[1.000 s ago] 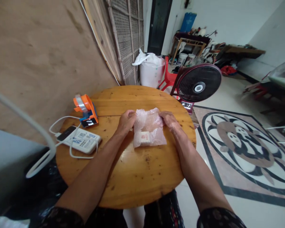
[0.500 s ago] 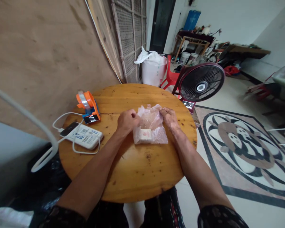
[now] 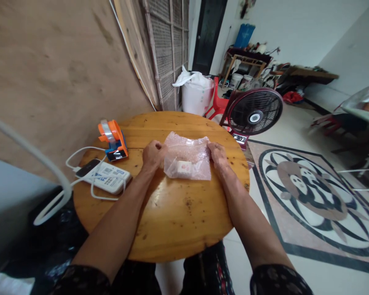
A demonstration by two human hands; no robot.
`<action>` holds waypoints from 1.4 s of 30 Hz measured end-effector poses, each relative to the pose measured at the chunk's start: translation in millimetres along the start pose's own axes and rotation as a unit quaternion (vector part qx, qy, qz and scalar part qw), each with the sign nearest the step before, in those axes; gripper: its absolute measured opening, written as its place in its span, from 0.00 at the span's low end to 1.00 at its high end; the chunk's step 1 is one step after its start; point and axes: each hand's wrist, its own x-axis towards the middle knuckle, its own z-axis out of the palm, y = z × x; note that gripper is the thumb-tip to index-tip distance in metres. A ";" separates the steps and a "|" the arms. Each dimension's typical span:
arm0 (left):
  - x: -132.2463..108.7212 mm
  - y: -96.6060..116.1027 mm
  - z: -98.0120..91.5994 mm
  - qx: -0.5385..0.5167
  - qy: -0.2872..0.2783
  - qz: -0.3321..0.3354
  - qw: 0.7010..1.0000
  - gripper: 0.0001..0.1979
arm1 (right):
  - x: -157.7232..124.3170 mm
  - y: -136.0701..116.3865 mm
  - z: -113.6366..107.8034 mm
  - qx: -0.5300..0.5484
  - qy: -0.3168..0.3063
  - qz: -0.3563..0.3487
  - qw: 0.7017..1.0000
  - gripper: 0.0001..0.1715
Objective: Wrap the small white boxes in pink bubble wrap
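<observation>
A sheet of pinkish bubble wrap [image 3: 187,153] lies stretched flat on the round wooden table [image 3: 172,213]. Under it, near its front edge, shows a small white box [image 3: 184,166] with a red mark. My left hand [image 3: 152,155] is closed in a pinch on the wrap's left edge. At the right edge my right hand [image 3: 217,153] grips the wrap with curled fingers. Both forearms reach in from the near edge of the table.
An orange and blue tape dispenser [image 3: 112,140] stands at the table's left. Beside it lie a white power bank [image 3: 108,178], a phone [image 3: 86,167] and white cables. A dark floor fan [image 3: 254,117] stands past the table's right. A white sack [image 3: 197,92] sits behind.
The bubble wrap was bunched up above the box; it is now pulled out flatter and wider between my hands. My left hand has moved left. The view shifted slightly.
</observation>
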 end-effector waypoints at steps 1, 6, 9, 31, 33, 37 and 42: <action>0.1 1.2 0.3 -0.021 0.002 -0.001 1.000 0.09 | -1.1 -0.8 1.0 0.006 -0.011 -0.005 1.000 0.20; 1.2 3.5 9.8 -0.156 -0.011 0.016 0.988 0.31 | 1.9 -2.4 9.6 0.039 -0.017 -0.039 0.998 0.22; 0.7 1.6 17.2 -0.188 -0.044 -0.003 0.981 0.33 | 8.6 -0.8 14.2 0.046 0.000 -0.049 0.998 0.24; -3.3 7.9 11.3 -0.283 -0.027 -0.062 0.957 0.14 | 1.3 -9.2 8.3 0.175 -0.001 0.015 0.984 0.19; -1.8 7.3 9.8 -0.253 0.012 -0.034 0.967 0.14 | 2.5 -8.3 6.4 0.165 0.000 0.023 0.986 0.17; -6.5 17.0 -1.8 -0.105 0.177 0.071 0.976 0.17 | 3.8 -6.1 5.3 0.166 -0.007 0.031 0.986 0.14; -19.6 36.6 -17.6 -0.069 0.075 0.178 0.979 0.13 | 5.9 -1.4 6.6 0.167 -0.006 0.030 0.985 0.14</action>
